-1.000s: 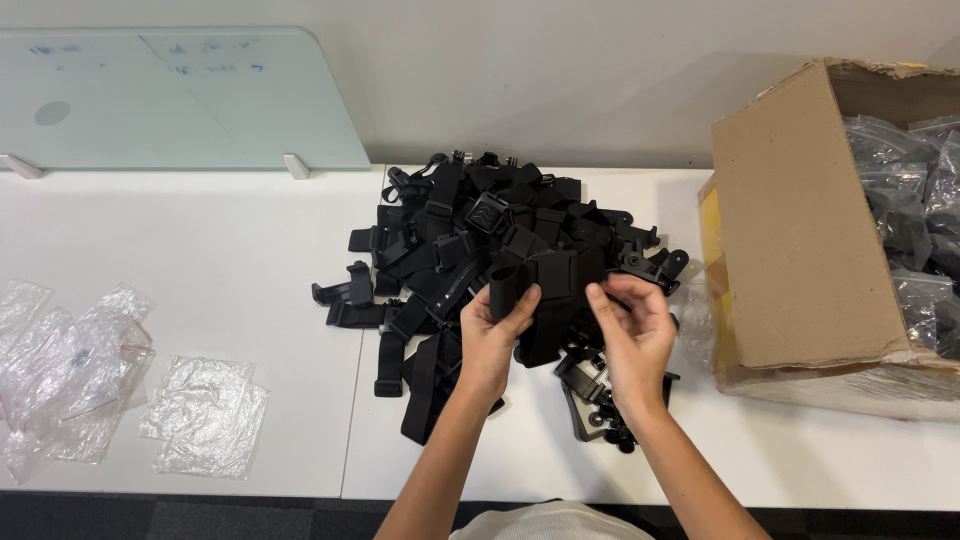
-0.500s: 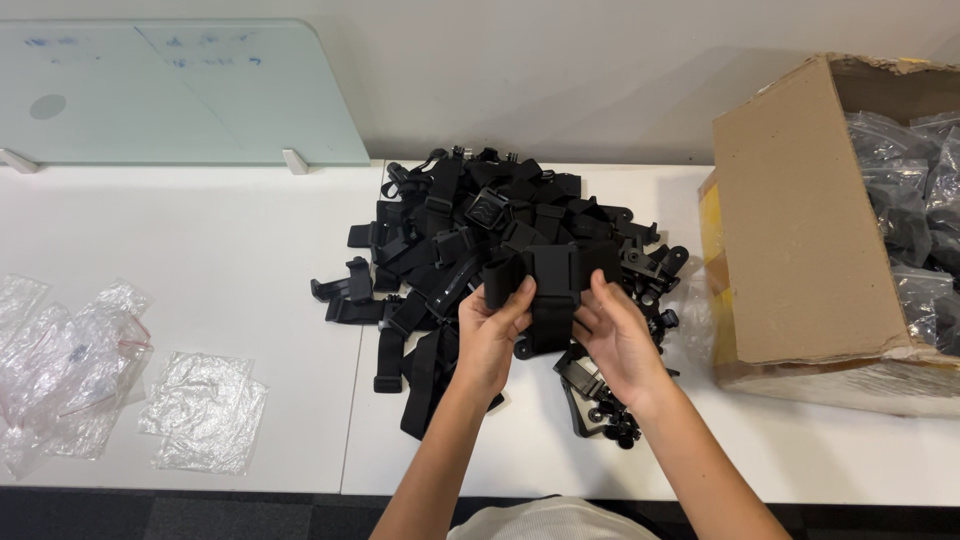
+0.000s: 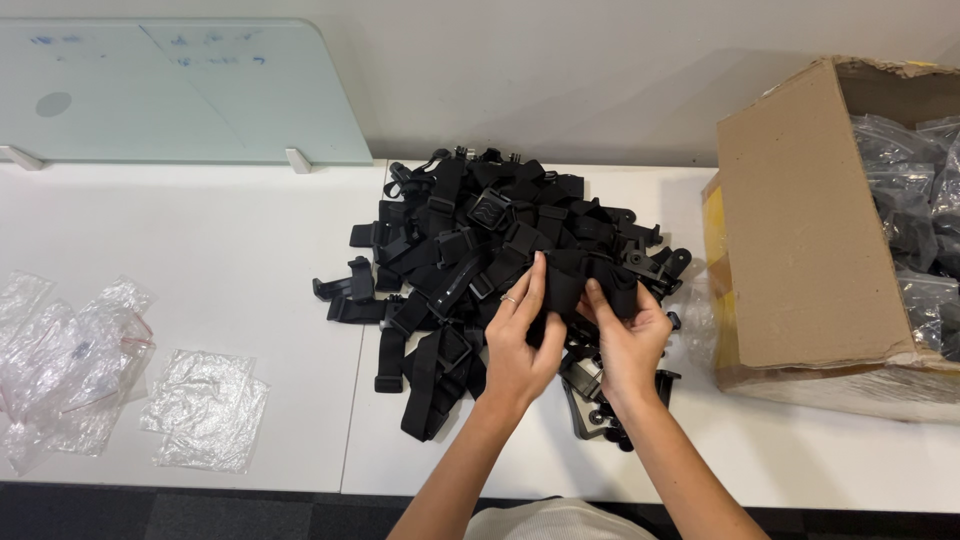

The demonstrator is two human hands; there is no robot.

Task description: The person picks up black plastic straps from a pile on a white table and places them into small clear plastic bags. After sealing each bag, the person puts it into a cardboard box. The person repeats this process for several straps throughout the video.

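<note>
Head view: left hand (image 3: 520, 340) and right hand (image 3: 625, 340) pinch a black strap (image 3: 585, 280); cardboard box (image 3: 800, 240) holds bagged parts (image 3: 915, 215)

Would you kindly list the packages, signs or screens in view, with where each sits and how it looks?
Cardboard box: right on the table, brown, tipped on its side.
Bagged parts: inside the box, clear bags of dark items.
Empty bags: left, clear, crumpled.
Glass board: back left against the wall, pale green, faint blue writing.

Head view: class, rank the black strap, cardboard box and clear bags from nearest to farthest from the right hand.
1. Black strap: held in the right hand.
2. Cardboard box: to the right.
3. Clear bags: far left on the table.
</note>
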